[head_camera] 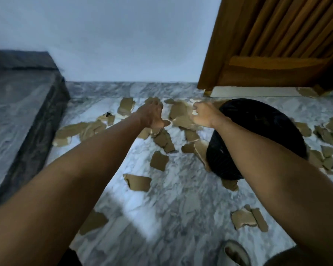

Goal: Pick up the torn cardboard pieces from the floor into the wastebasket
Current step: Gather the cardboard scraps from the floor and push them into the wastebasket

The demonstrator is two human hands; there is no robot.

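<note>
Scraps of torn cardboard [159,160] litter marble floor [173,206] around black wastebasket [258,139]. Left hand [152,116] reaches down, finger state unclear. Right hand [202,115] curled, contents unclear. Risk: right forearm over the basket could tip it; thin flat scraps may slip.

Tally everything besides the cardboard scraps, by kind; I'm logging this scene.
Bare hands: 2 (left hand, right hand)
Black round wastebasket: 1
Brown slatted wooden door: 1
Grey marble raised ledge: 1
Light-coloured shoe: 1
Total: 6
</note>
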